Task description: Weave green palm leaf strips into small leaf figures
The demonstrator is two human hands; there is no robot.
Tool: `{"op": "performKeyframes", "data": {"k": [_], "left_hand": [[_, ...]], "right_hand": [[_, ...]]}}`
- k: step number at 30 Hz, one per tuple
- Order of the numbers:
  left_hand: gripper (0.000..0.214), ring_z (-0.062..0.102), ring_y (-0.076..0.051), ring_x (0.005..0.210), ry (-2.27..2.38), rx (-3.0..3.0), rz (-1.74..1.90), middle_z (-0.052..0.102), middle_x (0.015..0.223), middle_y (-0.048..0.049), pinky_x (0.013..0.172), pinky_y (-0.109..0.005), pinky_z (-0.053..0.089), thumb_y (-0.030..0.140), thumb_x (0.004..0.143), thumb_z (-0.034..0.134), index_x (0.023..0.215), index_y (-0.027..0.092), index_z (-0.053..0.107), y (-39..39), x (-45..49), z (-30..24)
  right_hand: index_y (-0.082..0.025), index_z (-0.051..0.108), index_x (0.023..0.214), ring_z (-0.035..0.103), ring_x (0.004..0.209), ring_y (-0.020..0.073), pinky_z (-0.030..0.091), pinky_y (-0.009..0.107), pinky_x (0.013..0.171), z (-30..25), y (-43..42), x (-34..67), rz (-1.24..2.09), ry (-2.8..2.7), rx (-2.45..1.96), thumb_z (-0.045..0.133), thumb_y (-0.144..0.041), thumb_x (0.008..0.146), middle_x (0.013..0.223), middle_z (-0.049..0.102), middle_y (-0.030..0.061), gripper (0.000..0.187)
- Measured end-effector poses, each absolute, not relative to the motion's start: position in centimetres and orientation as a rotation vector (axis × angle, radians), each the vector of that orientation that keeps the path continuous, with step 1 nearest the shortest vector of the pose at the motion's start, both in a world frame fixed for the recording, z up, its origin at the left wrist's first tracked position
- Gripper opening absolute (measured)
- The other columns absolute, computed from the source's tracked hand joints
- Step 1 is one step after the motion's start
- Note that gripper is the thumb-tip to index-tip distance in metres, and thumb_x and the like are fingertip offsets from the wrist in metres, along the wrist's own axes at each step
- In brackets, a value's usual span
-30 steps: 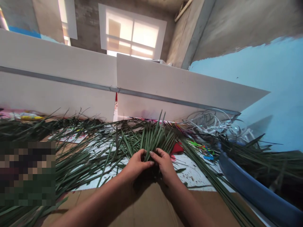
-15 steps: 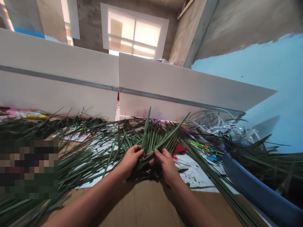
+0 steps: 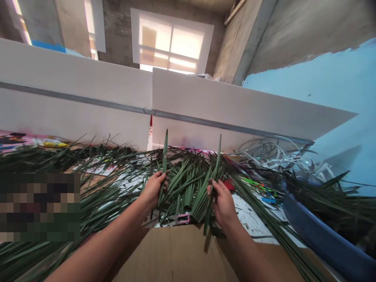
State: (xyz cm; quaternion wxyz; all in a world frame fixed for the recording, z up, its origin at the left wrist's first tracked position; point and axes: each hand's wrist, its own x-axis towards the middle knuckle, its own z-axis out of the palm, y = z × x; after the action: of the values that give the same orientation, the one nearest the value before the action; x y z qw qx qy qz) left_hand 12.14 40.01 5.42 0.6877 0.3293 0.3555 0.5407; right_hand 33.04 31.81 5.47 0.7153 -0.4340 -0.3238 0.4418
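Observation:
My left hand (image 3: 157,186) is closed around a long green leaf strip (image 3: 165,152), whose pointed tip rises upright. In my right hand (image 3: 221,197) is a second leaf strip (image 3: 217,160), pinched between thumb and fingers, its tip up and its lower end hanging below the hand. Between the hands lies a pile of cut green leaves (image 3: 188,184). A pair of scissors or clippers with pink handles (image 3: 183,218) rests at the near edge of that pile, partly covered by leaves.
Brown cardboard (image 3: 170,254) lies nearest me. A blue basin (image 3: 311,223) full of leaves stands at the right, with coiled white strapping (image 3: 273,152) behind it. More long leaves (image 3: 100,207) spread at the left. White panels (image 3: 235,102) stand across the back.
My hands were close together over a leaf; now they are apart, each with its own upright strip. The pink-handled tool has come into view between them.

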Motion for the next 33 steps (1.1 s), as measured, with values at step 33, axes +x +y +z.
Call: {"op": "performKeyframes", "data": {"k": [33], "left_hand": [[0.038, 0.037, -0.003, 0.039, 0.744, 0.947, 1.111, 0.06, 0.069, 0.0053, 0.038, -0.014, 0.017, 0.037, 0.079, 0.075, 0.109, 0.021, 0.059, 36.6, 14.0, 7.9]], "right_hand": [[-0.018, 0.068, 0.114, 0.064, 0.079, 0.0288, 0.048, 0.039, 0.074, 3.5, 33.8, 36.7, 0.461, -1.004, -1.508, 0.083, -0.047, 0.06, 0.084, 0.07, 0.0063, 0.063]]}}
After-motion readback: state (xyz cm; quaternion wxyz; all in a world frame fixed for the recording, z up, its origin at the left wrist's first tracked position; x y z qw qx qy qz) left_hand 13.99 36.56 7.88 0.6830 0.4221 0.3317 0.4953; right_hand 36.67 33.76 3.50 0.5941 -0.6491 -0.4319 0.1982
